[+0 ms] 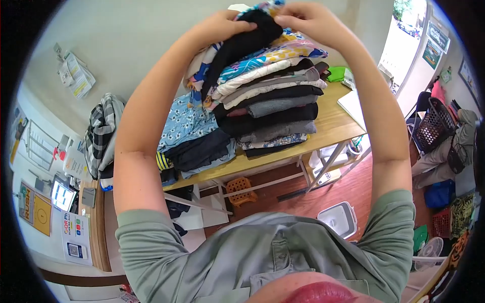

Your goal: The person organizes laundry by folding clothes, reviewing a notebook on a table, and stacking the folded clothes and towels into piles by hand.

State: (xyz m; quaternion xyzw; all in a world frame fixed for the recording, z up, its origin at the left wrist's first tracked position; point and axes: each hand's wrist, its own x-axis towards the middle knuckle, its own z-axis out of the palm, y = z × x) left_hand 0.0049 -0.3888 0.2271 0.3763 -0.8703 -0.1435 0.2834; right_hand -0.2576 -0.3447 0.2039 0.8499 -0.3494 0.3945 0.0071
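At the top of the head view, a black garment (pixel 252 38) is bunched over a tall stack of folded clothes. My left hand (pixel 222 26) is closed on its left side, thumb over the cloth. My right hand (pixel 310 21) has curled fingers pinched at the garment's upper right edge, where a colourful patterned cloth (pixel 273 7) also shows; exactly which layer is between the fingertips is hard to see. Below both hands lies the stack of folded clothes (pixel 283 108), with printed, white, grey and black layers. A blue floral garment (pixel 184 123) lies left of it.
The stack stands on a wooden table (pixel 336 118) against the wall. Dark folded clothes (pixel 202 151) lie near its left front. A checkered cloth (pixel 103 126) is piled farther left. On the floor are an orange stool (pixel 241 191) and a grey basin (pixel 337 220). Baskets and bags fill the right side.
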